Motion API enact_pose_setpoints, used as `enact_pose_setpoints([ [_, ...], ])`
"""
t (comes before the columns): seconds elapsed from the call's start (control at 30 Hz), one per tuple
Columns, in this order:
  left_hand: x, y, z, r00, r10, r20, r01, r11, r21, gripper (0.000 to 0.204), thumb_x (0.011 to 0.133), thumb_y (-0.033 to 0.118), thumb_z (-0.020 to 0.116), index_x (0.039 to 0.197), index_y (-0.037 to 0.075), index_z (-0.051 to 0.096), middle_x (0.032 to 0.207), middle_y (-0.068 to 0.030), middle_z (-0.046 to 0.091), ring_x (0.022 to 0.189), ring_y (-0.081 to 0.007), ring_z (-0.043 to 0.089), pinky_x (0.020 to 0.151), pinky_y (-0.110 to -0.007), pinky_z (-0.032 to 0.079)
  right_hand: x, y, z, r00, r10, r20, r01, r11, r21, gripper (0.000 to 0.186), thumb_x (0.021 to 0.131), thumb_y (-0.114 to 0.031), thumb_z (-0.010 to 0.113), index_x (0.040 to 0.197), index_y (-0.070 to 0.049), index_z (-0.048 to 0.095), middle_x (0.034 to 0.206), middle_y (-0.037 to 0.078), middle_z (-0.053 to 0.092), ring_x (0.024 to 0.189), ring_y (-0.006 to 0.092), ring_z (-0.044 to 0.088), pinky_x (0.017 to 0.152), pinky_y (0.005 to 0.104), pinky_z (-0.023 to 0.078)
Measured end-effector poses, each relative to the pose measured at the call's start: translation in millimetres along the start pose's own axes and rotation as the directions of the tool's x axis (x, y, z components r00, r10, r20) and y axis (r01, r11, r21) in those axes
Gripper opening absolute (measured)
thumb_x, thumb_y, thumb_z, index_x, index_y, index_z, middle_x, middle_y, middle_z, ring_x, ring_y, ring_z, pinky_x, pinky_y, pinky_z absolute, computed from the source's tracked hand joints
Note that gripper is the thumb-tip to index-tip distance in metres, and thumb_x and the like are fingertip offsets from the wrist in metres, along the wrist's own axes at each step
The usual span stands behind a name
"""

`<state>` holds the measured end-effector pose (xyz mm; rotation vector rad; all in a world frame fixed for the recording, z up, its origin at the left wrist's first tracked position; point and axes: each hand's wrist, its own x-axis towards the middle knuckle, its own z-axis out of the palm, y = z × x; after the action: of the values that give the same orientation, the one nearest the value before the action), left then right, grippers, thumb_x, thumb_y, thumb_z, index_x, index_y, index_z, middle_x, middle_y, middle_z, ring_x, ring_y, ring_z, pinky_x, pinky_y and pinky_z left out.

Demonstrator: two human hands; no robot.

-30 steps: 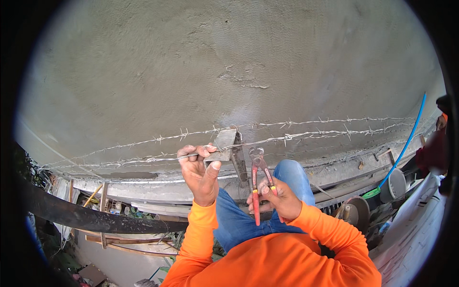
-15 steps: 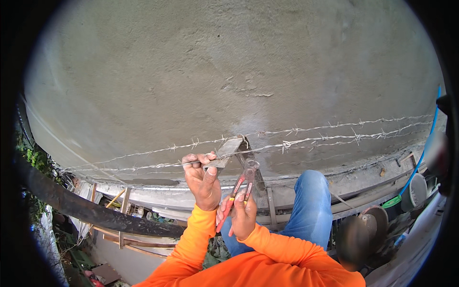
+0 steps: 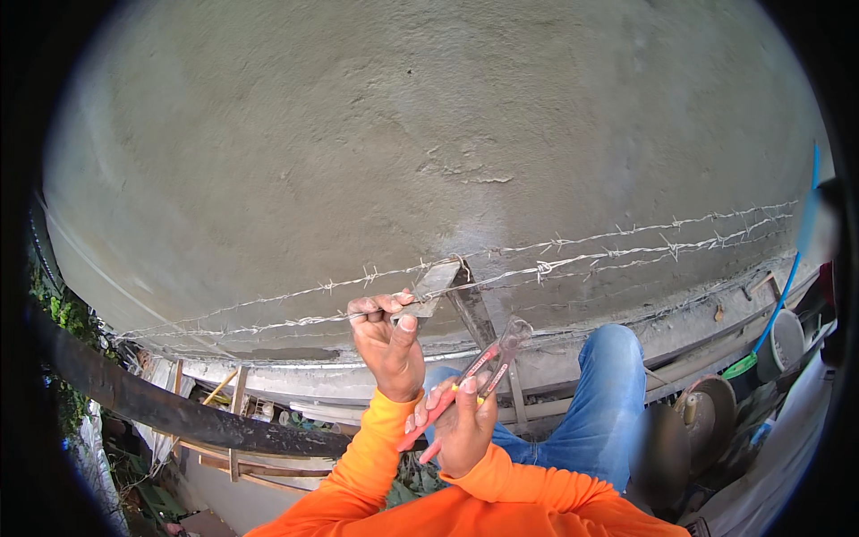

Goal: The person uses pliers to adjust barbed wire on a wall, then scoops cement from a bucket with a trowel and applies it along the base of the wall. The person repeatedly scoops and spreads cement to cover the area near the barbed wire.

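My left hand [image 3: 386, 345] pinches a strand of barbed wire [image 3: 573, 263] beside the flat angled top of a metal post [image 3: 436, 285], its thumb near the plate's lower edge. Below and to the right, my right hand [image 3: 465, 428] is wrapped round the red handles of end-cutting pincers [image 3: 514, 338]. The pincers' grey head points up and to the right, apart from the wire. Another barbed wire strand [image 3: 677, 223] passes higher, at the tip of the post's top.
A rough grey cement wall [image 3: 429, 116] rises behind the wires. A dark pipe [image 3: 179, 398] crosses at left above wooden strips [image 3: 237, 394]. Buckets [image 3: 783, 340] stand at the right near a blue pole [image 3: 791, 285]. My bent knee [image 3: 613, 358] is close to the ledge.
The pincers' head has swung right and down, away from the post and wire. My left hand keeps its grip, and the whole view has shifted slightly.
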<state>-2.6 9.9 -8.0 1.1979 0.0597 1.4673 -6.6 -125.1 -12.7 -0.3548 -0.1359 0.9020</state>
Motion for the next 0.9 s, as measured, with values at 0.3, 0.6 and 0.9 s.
enact_pose_setpoints([
  [0.3,0,-3,-2,0.999,-0.005,-0.047,0.005,1.0,-0.017,0.054,0.082,-0.002,0.081,0.118,0.011,0.043,0.104,-0.0064,0.058,0.108,-0.0222,0.06,0.112,-0.047,0.041,-8,-11,30,0.986,0.161,0.039,-0.161,0.987,0.014,0.027,0.112,-0.031,0.042,0.102,-0.006,0.038,0.081,0.012,0.055,0.059,0.0235,0.061,0.053,0.0428,0.057],
  [0.6,0,-4,0,0.999,0.022,-0.032,-0.023,0.999,-0.031,0.053,0.083,-0.005,0.079,0.118,0.01,0.043,0.104,-0.0069,0.058,0.107,-0.0212,0.061,0.11,-0.046,0.044,-18,-3,34,0.986,0.163,-0.034,-0.163,0.986,0.028,0.023,0.112,-0.03,0.041,0.109,-0.008,0.037,0.086,0.012,0.055,0.067,0.0253,0.063,0.063,0.0476,0.059],
  [0.9,0,1,2,0.999,0.039,0.013,-0.039,0.999,-0.017,0.046,0.087,0.001,0.076,0.12,0.007,0.044,0.106,-0.0066,0.059,0.111,-0.0222,0.06,0.112,-0.046,0.042,-13,-13,8,0.972,0.234,0.015,-0.217,0.924,-0.316,0.025,0.112,-0.032,0.044,0.109,-0.008,0.038,0.079,0.01,0.056,0.057,0.0199,0.06,0.052,0.0376,0.055],
])
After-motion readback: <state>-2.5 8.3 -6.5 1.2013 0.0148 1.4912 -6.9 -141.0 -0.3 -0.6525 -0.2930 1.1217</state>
